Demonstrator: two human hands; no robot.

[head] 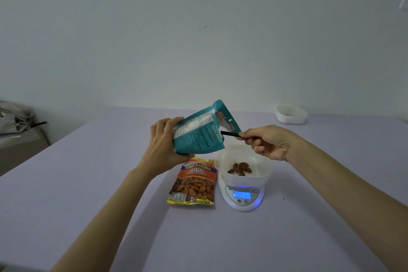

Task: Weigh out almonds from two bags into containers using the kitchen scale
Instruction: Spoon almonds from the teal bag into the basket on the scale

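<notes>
- Scale [242, 196] stands on the desk [110, 183], display lit blue.
- Red bag [193, 183] of salted almonds lies flat just left of the scale.
- White container [225, 157] sits on the scale, holding a few almonds [240, 168].
- Left hand [163, 146] grips the teal bag [198, 137], tilted with its open mouth above the container.
- Right hand [269, 141] pinches a black stick [229, 133], its tip inside the bag's mouth.
- Second container [291, 115] sits at the far right of the desk.
</notes>
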